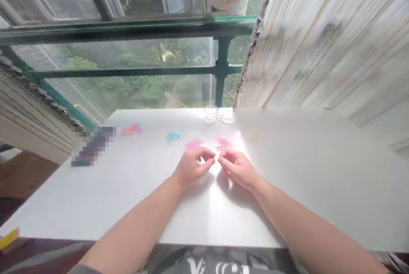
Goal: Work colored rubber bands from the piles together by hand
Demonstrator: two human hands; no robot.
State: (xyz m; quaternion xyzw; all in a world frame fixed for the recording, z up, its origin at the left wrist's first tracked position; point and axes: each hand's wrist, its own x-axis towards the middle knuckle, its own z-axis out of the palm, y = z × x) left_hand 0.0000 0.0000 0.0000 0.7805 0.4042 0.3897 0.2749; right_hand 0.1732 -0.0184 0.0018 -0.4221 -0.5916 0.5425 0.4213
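My left hand (pixel 195 165) hovers over the middle of the white table (pixel 134 193), thumb and forefinger curled together in a pinch. Facing it, my right hand (pixel 238 167) pinches as well, and the two sets of fingertips almost meet. Whatever sits between the fingers is too small to make out. Just beyond my left hand lies a magenta-pink heap of thin, band-like pieces (pixel 193 144). A coral-pink heap of similar pieces (pixel 224 142) lies just past my right hand. Farther left is a small blue heap (pixel 173 137).
A clear round container (pixel 211 114) stands at the table's back edge beside a clear lid-like disc (pixel 228 118). A red-pink heap (pixel 132 128) lies back left, and a faint yellow one (pixel 255 138) to the right. A blurred dark object (pixel 94 146) is at the left edge.
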